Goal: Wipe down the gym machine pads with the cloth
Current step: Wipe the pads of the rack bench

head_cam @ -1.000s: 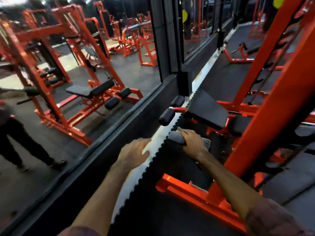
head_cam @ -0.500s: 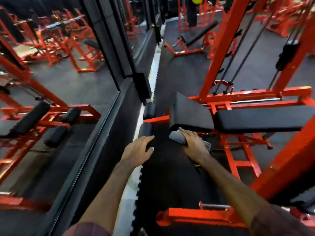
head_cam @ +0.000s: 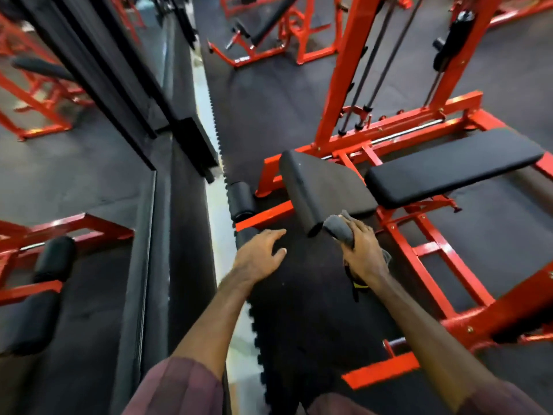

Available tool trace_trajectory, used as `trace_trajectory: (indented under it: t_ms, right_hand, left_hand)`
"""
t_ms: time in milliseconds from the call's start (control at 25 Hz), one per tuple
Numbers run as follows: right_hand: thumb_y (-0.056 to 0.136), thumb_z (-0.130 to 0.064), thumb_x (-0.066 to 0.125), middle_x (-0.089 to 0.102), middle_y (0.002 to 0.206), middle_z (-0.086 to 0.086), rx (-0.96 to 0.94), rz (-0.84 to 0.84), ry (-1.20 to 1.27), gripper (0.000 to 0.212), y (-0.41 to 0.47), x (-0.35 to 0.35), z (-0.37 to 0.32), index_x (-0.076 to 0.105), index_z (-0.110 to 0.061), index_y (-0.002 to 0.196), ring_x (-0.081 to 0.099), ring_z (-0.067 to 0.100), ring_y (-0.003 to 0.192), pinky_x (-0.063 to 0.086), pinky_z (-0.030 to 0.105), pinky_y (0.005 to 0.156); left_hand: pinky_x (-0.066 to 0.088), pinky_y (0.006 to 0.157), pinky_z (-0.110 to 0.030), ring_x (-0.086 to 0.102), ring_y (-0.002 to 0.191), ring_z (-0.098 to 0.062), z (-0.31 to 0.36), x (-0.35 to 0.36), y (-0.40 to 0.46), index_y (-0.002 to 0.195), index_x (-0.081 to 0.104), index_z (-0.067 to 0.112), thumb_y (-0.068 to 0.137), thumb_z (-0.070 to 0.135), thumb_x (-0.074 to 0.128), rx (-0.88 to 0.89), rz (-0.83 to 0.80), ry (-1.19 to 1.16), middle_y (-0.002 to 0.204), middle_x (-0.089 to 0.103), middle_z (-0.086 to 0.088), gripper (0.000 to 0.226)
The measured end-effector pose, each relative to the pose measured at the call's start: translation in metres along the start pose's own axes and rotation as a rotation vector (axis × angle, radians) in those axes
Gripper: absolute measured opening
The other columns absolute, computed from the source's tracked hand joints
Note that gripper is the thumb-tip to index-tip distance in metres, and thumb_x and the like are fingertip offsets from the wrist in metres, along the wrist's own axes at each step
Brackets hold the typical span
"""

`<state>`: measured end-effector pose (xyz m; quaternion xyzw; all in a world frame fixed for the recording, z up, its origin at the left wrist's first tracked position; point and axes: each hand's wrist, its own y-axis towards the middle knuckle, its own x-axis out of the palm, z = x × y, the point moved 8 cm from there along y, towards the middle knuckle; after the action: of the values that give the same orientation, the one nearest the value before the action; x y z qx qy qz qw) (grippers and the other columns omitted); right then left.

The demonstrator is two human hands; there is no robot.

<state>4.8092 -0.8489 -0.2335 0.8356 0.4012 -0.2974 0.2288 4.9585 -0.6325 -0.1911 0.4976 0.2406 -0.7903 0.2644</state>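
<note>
The right hand [head_cam: 363, 253] grips a grey cloth [head_cam: 339, 229] against the angled black pad's [head_cam: 326, 187] near end, while the left hand [head_cam: 258, 257] hovers, fingers [head_cam: 276, 233] relaxed and spread.

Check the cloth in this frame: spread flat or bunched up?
Bunched up. The grey cloth shows as a rolled wad gripped in the right hand, beside the lower end of the angled pad.
</note>
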Motion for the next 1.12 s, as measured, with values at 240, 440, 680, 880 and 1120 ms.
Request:
trace_trajectory:
  t_ms: [240, 440, 680, 880, 1120]
  right_hand:
    - [0.089, -0.01, 0.078, 0.049, 0.159, 0.004, 0.151, 0.075, 0.031, 0.076, 0.108, 0.077, 0.03, 0.047, -0.02, 0.158, 0.043, 0.027, 0.143, 0.038, 0.044, 0.121]
    - [0.078, 0.003, 0.074, 0.038, 0.166, 0.004, 0.265, 0.052, 0.006, 0.091, 0.174, 0.14, 0.06, 0.042, -0.02, 0.16, 0.032, 0.025, 0.153, 0.028, 0.043, 0.127]
    - [0.073, -0.008, 0.079, 0.021, 0.175, -0.003, 0.344, -0.041, -0.269, 0.103, 0.21, 0.177, 0.088, 0.034, -0.027, 0.164, 0.019, 0.029, 0.161, 0.025, 0.062, 0.125]
    - [0.077, -0.012, 0.077, 0.017, 0.176, 0.003, 0.318, -0.039, -0.253, 0.101, 0.238, 0.189, 0.076, 0.03, -0.022, 0.165, 0.015, 0.031, 0.162, 0.025, 0.056, 0.127]
    - [0.078, -0.017, 0.057, 0.025, 0.173, -0.001, 0.351, -0.042, -0.15, 0.088, 0.196, 0.177, 0.092, 0.035, -0.026, 0.163, 0.017, 0.027, 0.162, 0.024, 0.06, 0.126]
  left_hand:
    - [0.045, 0.115, -0.037, 0.054, 0.139, -0.013, -0.067, 0.029, 0.134, 0.155, 0.051, 0.031, 0.1, 0.038, 0.062, 0.13, -0.07, -0.005, 0.153, 0.056, 0.008, 0.056]
    - [0.045, 0.116, -0.042, 0.059, 0.132, -0.023, -0.129, 0.052, 0.271, 0.152, 0.054, 0.02, 0.096, 0.036, 0.06, 0.12, -0.126, -0.133, 0.147, 0.058, -0.001, 0.059]
    - [0.032, 0.127, -0.037, 0.044, 0.148, -0.022, -0.135, 0.073, 0.428, 0.155, 0.051, 0.014, 0.101, 0.037, 0.057, 0.237, -0.011, -0.164, 0.159, 0.049, -0.007, 0.059]
    - [0.029, 0.126, -0.057, 0.037, 0.155, -0.026, -0.119, 0.102, 0.518, 0.152, 0.056, 0.015, 0.105, 0.041, 0.054, 0.32, 0.038, 0.025, 0.161, 0.05, -0.007, 0.054]
    - [0.043, 0.112, -0.044, 0.06, 0.135, -0.02, -0.105, 0.115, 0.577, 0.141, 0.067, 0.024, 0.104, 0.044, 0.043, 0.488, -0.022, 0.161, 0.146, 0.066, 0.002, 0.048]
